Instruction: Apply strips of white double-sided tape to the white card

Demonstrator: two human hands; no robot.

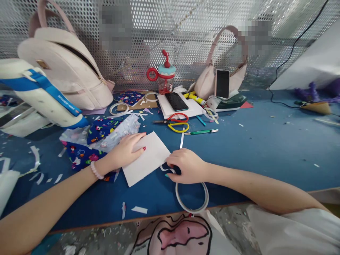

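My left hand [130, 150] lies flat on a white card [148, 161], fingers spread, thumb over its middle. At the card's right corner my right hand [187, 165] is curled, closed on a narrow white tape whose loose end shows between the fingers and the card. The roll of tape [177, 198] rests just below this hand, close to the table's front edge. Beneath and beside my left wrist lies blue patterned paper [102, 129], folded and crumpled. Scissors [175, 122] with red and yellow handles and a green craft knife [203, 131] lie beyond my right hand.
Along the back stand a pale backpack [69, 67], a white-and-blue bottle [45, 94], a red-handled cup [166, 76] and a handbag with a phone [222, 84] leaning on it. Another phone [176, 101] lies on white paper. Paper scraps litter the blue table [265, 148].
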